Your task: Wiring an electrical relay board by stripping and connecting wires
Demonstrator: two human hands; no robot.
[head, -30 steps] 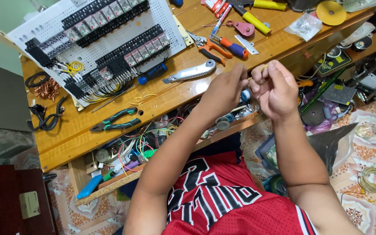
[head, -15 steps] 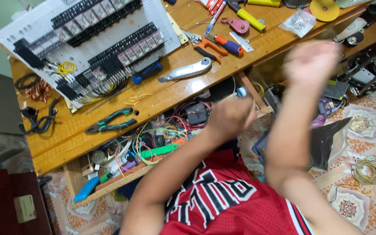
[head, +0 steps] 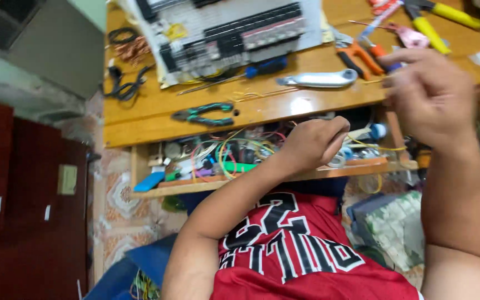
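Observation:
My left hand (head: pixel 313 143) is curled into a fist at the front of the open shelf (head: pixel 156 191) under the wooden table (head: pixel 140 119), against a tangle of coloured wires (head: pixel 226 153). A thin yellow wire (head: pixel 381 147) runs rightwards from beside that fist; whether it is gripped is hidden. My right hand (head: pixel 430 94) hovers blurred above the table's front edge, fingers loosely bent and apart, nothing seen in it. It is nearest an orange-handled tool (head: pixel 354 55).
On the table lie a white board with rows of black components (head: pixel 234 28), a blue-handled screwdriver (head: pixel 268 66), a silver utility knife (head: pixel 320 79), green-handled pliers (head: pixel 204 114), a yellow-handled tool (head: pixel 451 14) and black cables (head: pixel 126 86). A dark red cabinet (head: pixel 18 194) stands left.
The two hands were together at the table edge, then parted. My left hand dropped to the shelf of wires; my right hand swung up and now sits lower, over the table edge.

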